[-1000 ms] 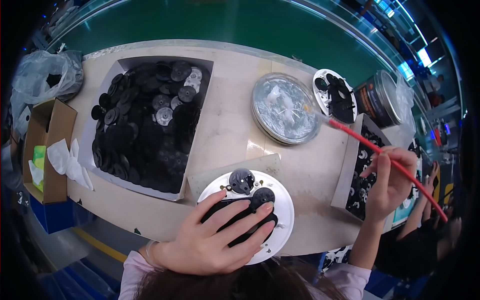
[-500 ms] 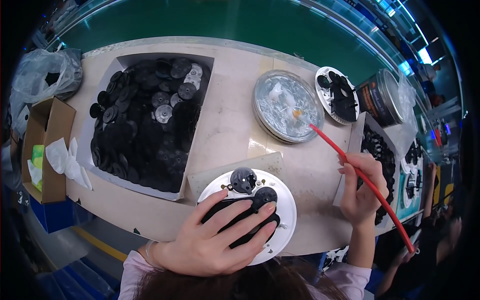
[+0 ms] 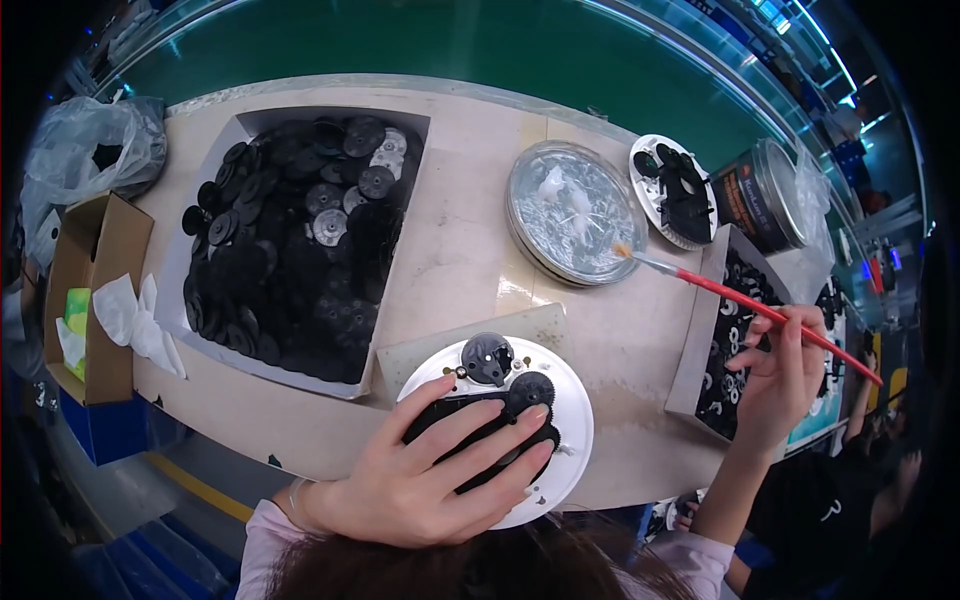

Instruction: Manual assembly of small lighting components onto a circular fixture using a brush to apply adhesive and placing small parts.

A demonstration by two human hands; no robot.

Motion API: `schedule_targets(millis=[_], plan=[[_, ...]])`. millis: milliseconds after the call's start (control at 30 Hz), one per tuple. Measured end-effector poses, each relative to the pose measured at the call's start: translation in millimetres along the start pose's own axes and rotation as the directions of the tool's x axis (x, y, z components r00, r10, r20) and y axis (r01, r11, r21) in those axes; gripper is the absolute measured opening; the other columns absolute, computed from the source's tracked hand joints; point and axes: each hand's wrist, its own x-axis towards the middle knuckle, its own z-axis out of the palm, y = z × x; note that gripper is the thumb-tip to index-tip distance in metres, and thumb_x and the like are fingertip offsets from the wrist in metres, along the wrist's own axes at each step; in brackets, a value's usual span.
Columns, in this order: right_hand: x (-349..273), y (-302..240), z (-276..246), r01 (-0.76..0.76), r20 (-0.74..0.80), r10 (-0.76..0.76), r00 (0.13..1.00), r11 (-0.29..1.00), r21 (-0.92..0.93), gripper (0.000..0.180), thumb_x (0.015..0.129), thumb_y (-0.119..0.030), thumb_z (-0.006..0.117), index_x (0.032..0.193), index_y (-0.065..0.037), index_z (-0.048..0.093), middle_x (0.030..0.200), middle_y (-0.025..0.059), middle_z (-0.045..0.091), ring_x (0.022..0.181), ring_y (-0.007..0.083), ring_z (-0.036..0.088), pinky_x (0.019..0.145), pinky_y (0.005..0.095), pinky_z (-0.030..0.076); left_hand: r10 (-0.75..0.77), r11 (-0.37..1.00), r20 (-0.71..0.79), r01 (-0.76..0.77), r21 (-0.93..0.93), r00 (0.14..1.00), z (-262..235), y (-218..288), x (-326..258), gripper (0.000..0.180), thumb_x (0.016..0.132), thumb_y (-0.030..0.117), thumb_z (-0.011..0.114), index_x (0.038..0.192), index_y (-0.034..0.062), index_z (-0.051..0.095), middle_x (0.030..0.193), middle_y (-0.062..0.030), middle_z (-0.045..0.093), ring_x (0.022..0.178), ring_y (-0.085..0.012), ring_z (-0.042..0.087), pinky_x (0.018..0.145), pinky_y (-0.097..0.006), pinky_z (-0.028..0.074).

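Observation:
My left hand holds a round white plate at the table's near edge, its fingers spread across black gears and a long black part mounted there; its thumb is hidden. My right hand grips a red-handled brush by the handle. The orange-brown bristles are at the right rim of a round, shallow dish, which has clear, glossy grease-like stuff smeared inside and whitish lumps in the middle. I cannot tell whether the bristles touch the rim.
A large box of black discs and gears stands left. Behind the right hand is a box of small black and white parts. Another white plate assembly lies beyond the dish, beside a dark tin. A brown carton sits far left.
My right hand has moved right, drawing the brush from the middle of the dish to its right rim and tilting the handle flatter. My left hand and the plate stay put.

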Motion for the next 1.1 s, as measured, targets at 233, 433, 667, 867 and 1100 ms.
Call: schedule_targets(millis=[233,433,667,867,1100], plan=[[-17,-2,-32,-0.250,0.110,0.227,0.968,0.804,0.540,0.014,0.093,-0.014,0.037,0.095,0.000,0.040,0.072,0.0111,0.049,0.063,0.0133,0.050,0.037,0.0177,0.043,0.063,0.998,-0.069,-0.062,0.004,0.996,4,-1,2,0.028,0.072,0.023,0.064,0.094,0.0055,0.066,0.105,-0.0041,0.061,0.094,-0.0183,0.053,0.090,-0.041,0.040],[-60,-35,-8,0.173,0.130,-0.166,0.978,0.984,-0.048,0.015,0.090,-0.015,0.043,0.086,0.000,0.040,0.064,0.0144,0.048,0.050,0.0168,0.044,0.036,0.0204,0.038,0.050,0.998,-0.024,-0.049,0.045,0.998,2,0,0,0.033,0.064,0.025,0.070,0.093,0.0112,0.067,0.101,0.0008,0.064,0.094,-0.0202,0.048,0.090,-0.041,0.039],[-77,-53,19,0.244,0.040,-0.245,0.969,0.911,-0.334,0.018,0.090,-0.021,0.046,0.079,-0.008,0.042,0.055,0.0076,0.052,0.046,0.0118,0.044,0.048,0.0193,0.033,0.042,0.998,-0.007,-0.041,0.036,0.999,0,1,1,0.033,0.063,0.025,0.071,0.093,0.0116,0.067,0.102,0.0009,0.064,0.095,-0.0205,0.048,0.090,-0.041,0.040],[-78,-52,24,0.226,0.091,-0.207,0.974,0.917,-0.329,0.021,0.089,-0.023,0.050,0.075,-0.009,0.042,0.055,0.0062,0.051,0.046,0.0095,0.043,0.045,0.0186,0.032,0.040,0.999,-0.014,-0.039,0.035,0.999,0,0,0,0.033,0.063,0.025,0.071,0.093,0.0118,0.067,0.101,0.0008,0.064,0.093,-0.0203,0.047,0.090,-0.041,0.040],[-80,-51,24,0.183,-0.048,-0.210,0.976,0.926,-0.329,0.026,0.088,-0.026,0.052,0.073,-0.009,0.041,0.054,0.0053,0.051,0.045,0.0081,0.041,0.043,0.0166,0.031,0.050,0.999,-0.044,-0.050,0.012,0.998,1,-1,2,0.030,0.071,0.024,0.066,0.094,0.0052,0.066,0.103,-0.0031,0.062,0.085,-0.0181,0.052,0.086,-0.042,0.043]])
